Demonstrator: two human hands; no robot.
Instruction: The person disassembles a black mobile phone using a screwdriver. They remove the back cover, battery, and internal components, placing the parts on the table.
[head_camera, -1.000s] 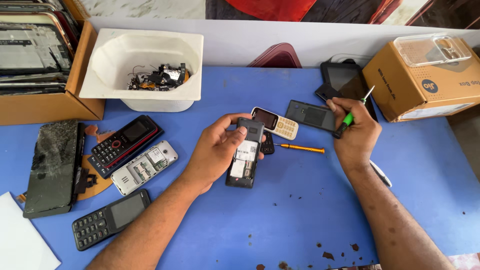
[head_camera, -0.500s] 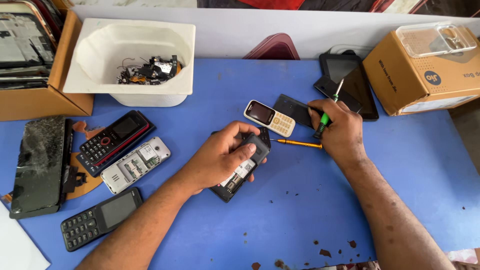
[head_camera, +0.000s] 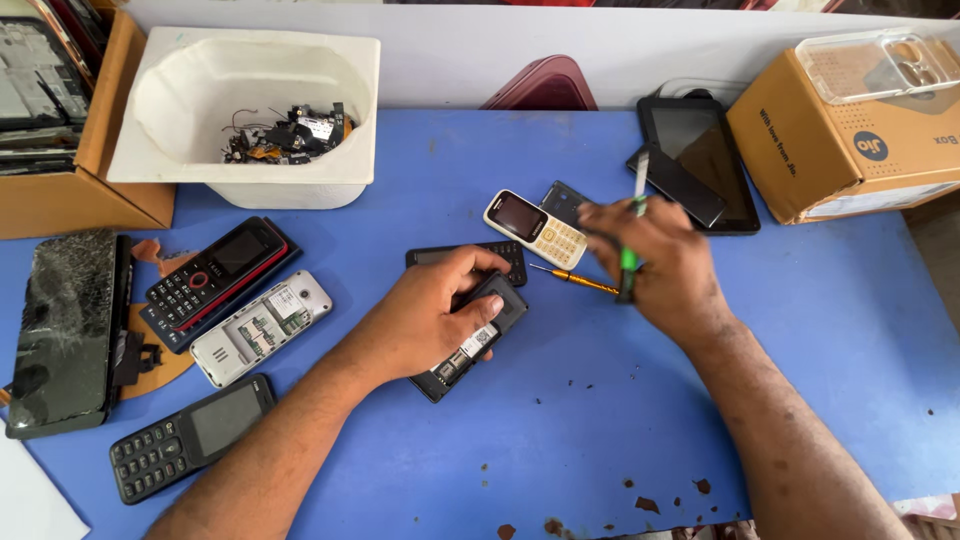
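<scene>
The left hand (head_camera: 425, 318) presses an opened black keypad phone (head_camera: 472, 335) onto the blue table (head_camera: 820, 310); the blurred right hand (head_camera: 655, 262) grips a green-handled screwdriver (head_camera: 632, 235).

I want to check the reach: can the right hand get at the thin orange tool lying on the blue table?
Probably yes. The orange tool lies just beside the right hand, with nothing between. But that hand already holds a green-handled screwdriver, so its grip is occupied.

Two bare forearms, no sleeves in view. Left hand (head_camera: 425, 320) without ring, watch or glove; short nails on the fingers. Right hand (head_camera: 660, 265) bare too, a little blurred; wrist without band.
</scene>
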